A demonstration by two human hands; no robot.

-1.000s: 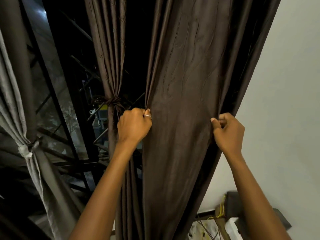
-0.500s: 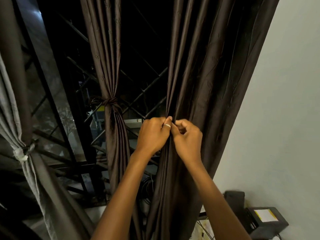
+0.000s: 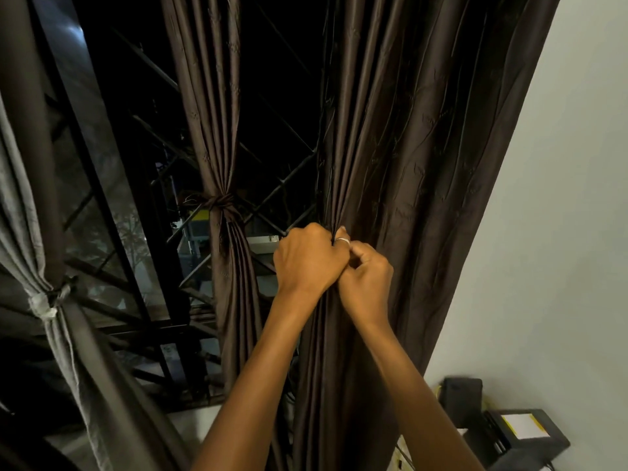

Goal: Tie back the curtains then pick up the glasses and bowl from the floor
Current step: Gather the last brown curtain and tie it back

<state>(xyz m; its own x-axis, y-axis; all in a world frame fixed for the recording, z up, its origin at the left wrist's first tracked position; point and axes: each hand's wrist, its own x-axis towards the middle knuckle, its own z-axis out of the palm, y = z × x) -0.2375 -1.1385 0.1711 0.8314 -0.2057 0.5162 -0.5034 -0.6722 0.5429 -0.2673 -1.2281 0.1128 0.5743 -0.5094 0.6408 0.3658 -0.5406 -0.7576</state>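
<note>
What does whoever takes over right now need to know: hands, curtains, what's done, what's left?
Left hand: grips the gathered folds of the right curtain.
Right hand: pinches the same bunch, touching the left hand.
Middle curtain: knotted at mid height.
Left curtain: tied with a pale band.
Done: two curtains tied back, the third gathered.
Left: tie the right curtain (no tie shows on it), then pick up the glasses and bowl, neither of them in view.
</note>
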